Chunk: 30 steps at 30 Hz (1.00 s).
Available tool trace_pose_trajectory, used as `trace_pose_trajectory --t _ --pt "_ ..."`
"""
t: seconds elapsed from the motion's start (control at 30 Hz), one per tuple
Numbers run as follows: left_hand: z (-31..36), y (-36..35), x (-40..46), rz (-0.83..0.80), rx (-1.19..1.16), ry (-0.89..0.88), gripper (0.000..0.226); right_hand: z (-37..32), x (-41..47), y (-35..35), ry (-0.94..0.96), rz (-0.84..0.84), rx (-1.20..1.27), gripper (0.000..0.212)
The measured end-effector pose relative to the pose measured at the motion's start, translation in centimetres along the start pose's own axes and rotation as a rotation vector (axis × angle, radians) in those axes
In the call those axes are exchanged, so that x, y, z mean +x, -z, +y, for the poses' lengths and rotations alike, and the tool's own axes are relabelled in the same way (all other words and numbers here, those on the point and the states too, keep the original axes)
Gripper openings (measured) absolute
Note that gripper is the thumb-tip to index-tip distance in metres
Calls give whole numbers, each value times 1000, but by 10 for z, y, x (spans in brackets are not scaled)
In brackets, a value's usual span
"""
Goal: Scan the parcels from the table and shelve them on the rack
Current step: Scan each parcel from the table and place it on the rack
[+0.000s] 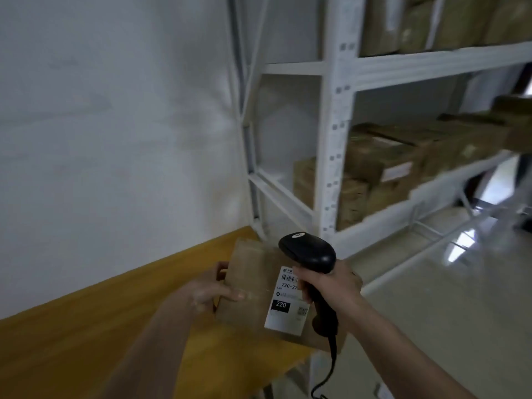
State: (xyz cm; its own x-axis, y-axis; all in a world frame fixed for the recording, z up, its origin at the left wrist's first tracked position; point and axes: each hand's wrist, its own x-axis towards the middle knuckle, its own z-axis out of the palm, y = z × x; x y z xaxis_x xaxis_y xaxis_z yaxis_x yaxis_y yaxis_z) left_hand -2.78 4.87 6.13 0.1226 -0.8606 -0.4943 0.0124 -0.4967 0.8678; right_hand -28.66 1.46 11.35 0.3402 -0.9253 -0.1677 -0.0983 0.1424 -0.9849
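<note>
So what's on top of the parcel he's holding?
A white label on the parcel, showing a barcode and "220". The right hand and scanner cover the label's upper right part; the left hand's fingers lie on the parcel's left edge.

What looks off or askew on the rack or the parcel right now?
One thing: on the rack, a cardboard box at the middle shelf's far right juts past the front edge, tilted. The parcel in the hands looks intact, label flat.

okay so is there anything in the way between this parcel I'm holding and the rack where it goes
Nothing visible blocks it. The parcel is held in the left hand over the table, with open air up to the rack. The right hand holds the scanner above the label.
</note>
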Motion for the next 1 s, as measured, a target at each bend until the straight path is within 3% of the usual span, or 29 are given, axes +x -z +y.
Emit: trace_pose_trajectory --t 0.13,0.4,0.53,0.67,1.0 --pt "11 -100 -1 -29 38 4 89 15 -43 84 7 134 93 8" --pt "35 -261 -7 -31 -68 -56 82 37 -102 212 34 327 129 6" --pt "57 -315 -10 -10 -137 -127 74 29 -113 255 61 410 166 8" --pt "79 -358 2 30 -178 -219 82 24 -117 290 84 483 224 6" --pt "108 -455 89 42 -218 -273 74 25 -79 390 73 734 249 6"
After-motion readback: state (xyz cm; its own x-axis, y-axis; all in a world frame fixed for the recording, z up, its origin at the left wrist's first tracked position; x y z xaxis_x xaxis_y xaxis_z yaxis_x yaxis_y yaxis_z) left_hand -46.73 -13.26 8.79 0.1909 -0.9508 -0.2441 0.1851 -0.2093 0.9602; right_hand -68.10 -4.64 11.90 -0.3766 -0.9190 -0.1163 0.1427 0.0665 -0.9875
